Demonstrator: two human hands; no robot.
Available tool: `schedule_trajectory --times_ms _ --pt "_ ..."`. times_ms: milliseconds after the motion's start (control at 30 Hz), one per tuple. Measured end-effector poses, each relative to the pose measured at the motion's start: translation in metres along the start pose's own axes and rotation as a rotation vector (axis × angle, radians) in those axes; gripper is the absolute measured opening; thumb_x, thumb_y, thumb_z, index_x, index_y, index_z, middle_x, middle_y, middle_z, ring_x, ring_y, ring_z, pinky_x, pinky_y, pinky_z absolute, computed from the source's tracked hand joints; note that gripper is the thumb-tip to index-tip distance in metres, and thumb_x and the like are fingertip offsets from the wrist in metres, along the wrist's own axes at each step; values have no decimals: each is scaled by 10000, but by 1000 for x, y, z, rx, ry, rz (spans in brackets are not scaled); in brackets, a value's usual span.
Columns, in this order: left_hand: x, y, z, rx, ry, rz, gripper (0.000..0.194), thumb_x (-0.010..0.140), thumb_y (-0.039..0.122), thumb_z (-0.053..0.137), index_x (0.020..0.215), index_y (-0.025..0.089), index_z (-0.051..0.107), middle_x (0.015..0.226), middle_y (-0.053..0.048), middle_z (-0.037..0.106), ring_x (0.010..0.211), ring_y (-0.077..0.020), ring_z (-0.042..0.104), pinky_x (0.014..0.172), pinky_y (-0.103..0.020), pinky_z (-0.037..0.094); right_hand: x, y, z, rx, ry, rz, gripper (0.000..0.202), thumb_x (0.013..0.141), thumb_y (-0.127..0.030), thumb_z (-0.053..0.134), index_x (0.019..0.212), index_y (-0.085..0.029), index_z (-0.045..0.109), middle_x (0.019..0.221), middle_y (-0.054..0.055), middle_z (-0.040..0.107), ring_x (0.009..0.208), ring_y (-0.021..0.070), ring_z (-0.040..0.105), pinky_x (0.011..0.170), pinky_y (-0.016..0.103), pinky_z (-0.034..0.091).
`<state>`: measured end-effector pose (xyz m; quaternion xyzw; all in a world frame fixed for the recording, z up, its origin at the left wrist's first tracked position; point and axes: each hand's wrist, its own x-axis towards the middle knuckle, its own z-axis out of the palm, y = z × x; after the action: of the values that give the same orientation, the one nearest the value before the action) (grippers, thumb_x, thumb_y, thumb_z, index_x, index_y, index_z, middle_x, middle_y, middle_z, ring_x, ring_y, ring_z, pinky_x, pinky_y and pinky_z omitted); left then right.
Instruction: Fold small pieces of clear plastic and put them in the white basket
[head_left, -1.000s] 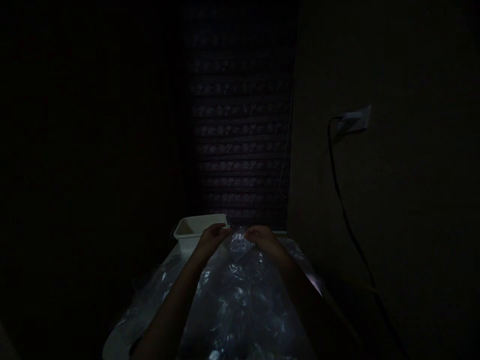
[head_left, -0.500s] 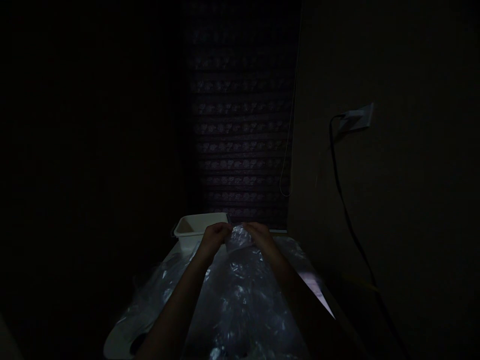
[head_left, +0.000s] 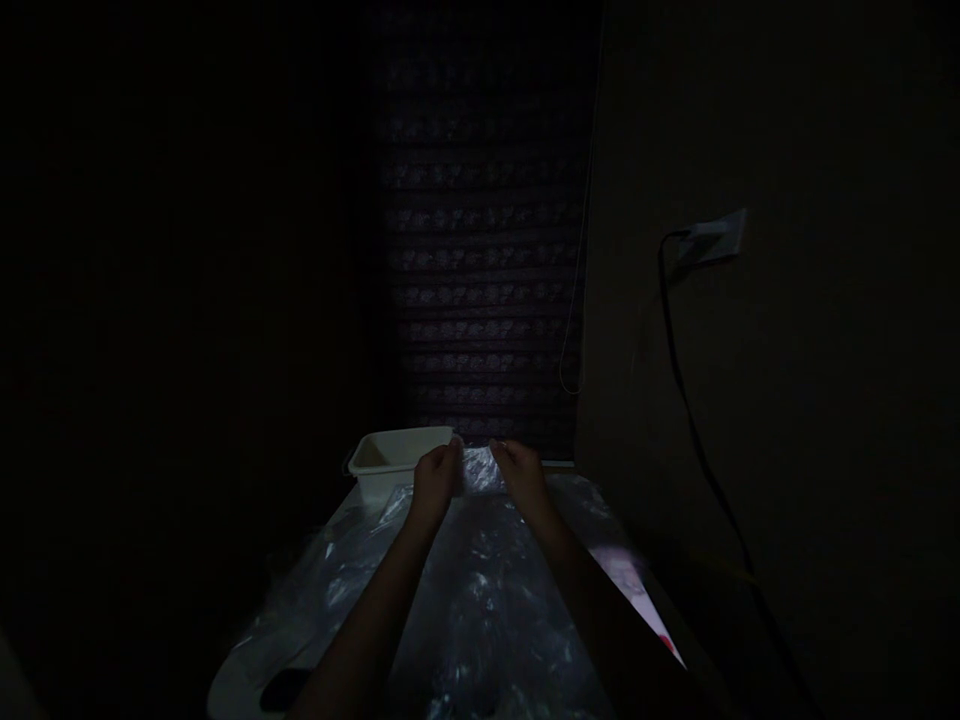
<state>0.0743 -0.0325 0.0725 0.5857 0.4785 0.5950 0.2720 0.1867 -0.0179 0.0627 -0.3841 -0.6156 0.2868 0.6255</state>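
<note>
Both hands are raised at the far end of a table, pinching a clear plastic piece stretched between them. My left hand has its fingers closed on the left edge of the plastic, close to the bin's right side. On the right edge, my right hand grips with thumb and fingers together. Crinkled transparent plastic sheeting is spread over the table under both forearms. The scene is very dark, so fine finger detail is hard to make out.
A white bin stands at the table's far left. A dark object lies at the near left. A bright, screen-like patch shows on the right. A black cable hangs from a wall socket. Behind is a patterned curtain.
My left hand has turned more upright, and the plastic between the hands looks pulled flatter. The bright patch on the right shows more, with a red spot.
</note>
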Motion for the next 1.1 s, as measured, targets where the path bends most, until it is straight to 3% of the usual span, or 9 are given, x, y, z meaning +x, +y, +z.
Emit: schedule_trajectory --times_ms 133,300,867,1100 --pt "-2 0 0 161 91 157 348 668 419 313 435 162 335 417 53 294 426 -66 302 423 -190 231 -3 -2 -1 -82 11 -46 321 657 -388 353 435 -161 303 441 -52 235 435 50 234 404 188 189" --pt "-6 1 0 246 116 226 326 689 397 295 458 169 333 423 54 307 425 -69 312 429 -191 228 -5 -1 -1 -182 42 -60 336 675 -394 327 435 -159 313 429 -53 246 423 48 236 406 191 188" --pt "-9 3 -1 259 166 209 311 696 376 292 473 169 352 430 46 321 438 -73 328 428 -190 236 -6 -1 2 -210 22 -69 329 664 -403 346 446 -157 338 427 -58 248 417 46 236 401 184 188" --pt "-11 3 -2 324 138 247 281 699 362 295 542 167 422 457 38 386 450 -80 374 447 -190 251 -8 -3 0 -268 63 -114 327 686 -400 314 496 -155 418 433 -45 319 434 56 273 422 184 216"
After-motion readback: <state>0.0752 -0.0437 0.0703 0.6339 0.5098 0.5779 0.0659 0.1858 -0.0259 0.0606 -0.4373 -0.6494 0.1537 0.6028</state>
